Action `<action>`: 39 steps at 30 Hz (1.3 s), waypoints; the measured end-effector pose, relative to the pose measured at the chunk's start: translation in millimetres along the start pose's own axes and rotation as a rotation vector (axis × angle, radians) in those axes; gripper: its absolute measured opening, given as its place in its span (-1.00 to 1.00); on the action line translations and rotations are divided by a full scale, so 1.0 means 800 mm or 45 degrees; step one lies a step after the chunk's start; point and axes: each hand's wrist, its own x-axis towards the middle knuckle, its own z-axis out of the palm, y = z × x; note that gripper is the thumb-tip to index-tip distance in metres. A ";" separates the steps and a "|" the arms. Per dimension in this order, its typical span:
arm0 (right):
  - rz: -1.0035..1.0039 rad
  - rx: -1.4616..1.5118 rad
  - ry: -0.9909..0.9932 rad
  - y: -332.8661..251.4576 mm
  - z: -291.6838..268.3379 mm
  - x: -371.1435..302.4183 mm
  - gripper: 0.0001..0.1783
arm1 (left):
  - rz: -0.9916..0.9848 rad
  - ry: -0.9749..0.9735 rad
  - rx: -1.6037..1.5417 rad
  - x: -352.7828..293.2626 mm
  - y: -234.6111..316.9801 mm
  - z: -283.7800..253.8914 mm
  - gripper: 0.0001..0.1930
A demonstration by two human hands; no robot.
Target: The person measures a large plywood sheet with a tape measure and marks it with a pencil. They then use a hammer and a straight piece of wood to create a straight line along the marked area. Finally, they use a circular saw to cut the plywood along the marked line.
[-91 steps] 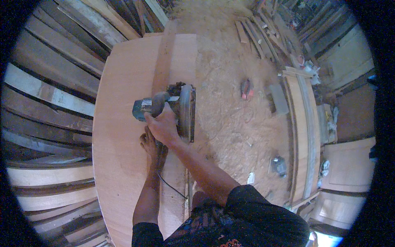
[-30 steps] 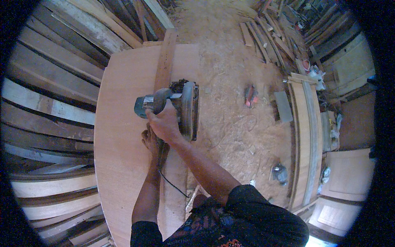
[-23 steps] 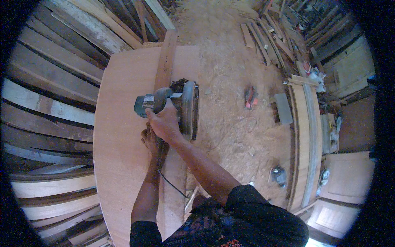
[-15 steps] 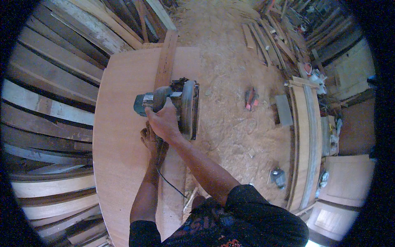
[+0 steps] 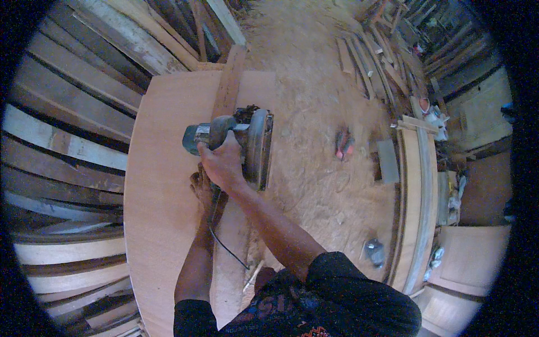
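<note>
My right hand (image 5: 224,164) is closed round the handle of a circular saw (image 5: 257,149) with a teal motor housing and a grey blade guard. The saw sits at the right edge of a large reddish plywood sheet (image 5: 160,213). Under and beside it runs a long narrow wooden board (image 5: 229,84), lying lengthwise on the sheet. Just behind the saw, my left hand (image 5: 203,191) presses down at the board with its fingers spread; part of it is hidden by the right hand and the saw. A black power cord (image 5: 227,247) trails back towards me. The blade itself is hidden.
Stacked planks (image 5: 67,149) line the left side. Sawdust covers the floor (image 5: 309,185) on the right, where a red-and-black object (image 5: 343,144), a grey rectangular piece (image 5: 387,162) and a dark bag-like thing (image 5: 374,253) lie. Long boards (image 5: 412,208) stretch beyond them.
The saw and my right hand have slid slightly away from me along the board, towards the sheet's far edge. The whole view has shifted a little.
</note>
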 end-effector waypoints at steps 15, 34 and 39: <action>-0.059 0.048 0.040 0.000 0.002 0.020 -0.59 | 0.009 -0.019 -0.181 0.006 0.019 -0.015 -0.05; -0.099 0.022 0.027 -0.012 -0.007 0.036 -0.61 | -0.085 -0.071 -0.334 0.042 0.015 0.014 -0.14; -0.104 -0.050 0.038 -0.010 -0.004 0.050 -0.57 | 0.009 0.040 -0.133 0.046 0.040 -0.008 -0.15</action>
